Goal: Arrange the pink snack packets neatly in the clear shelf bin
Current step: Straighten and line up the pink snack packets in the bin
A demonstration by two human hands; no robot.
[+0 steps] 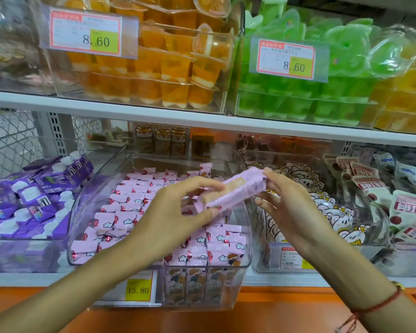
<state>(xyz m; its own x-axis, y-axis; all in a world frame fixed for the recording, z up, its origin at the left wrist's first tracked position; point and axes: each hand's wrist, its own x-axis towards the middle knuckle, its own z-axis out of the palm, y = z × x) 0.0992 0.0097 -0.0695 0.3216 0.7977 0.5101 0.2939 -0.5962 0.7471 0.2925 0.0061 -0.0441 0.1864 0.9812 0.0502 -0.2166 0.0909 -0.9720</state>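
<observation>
The left hand (178,207) pinched the lower end of 1 small stack of pink packets (235,188), thumb under and fingers over, while the right hand (286,203) pinched its upper end, likely to square the stack before setting it down. It hung above the clear bin (79,236), over the right side, where packets too many to count lay in rough rows.

Bright, even overhead store light, soft shadows only. White glare streaks on clear bin walls (228,75) and jelly cup lids (203,40). Motion blur on held packets (235,188). Wide-angle bowing of shelf edge (202,121); corners soft, smeared.
</observation>
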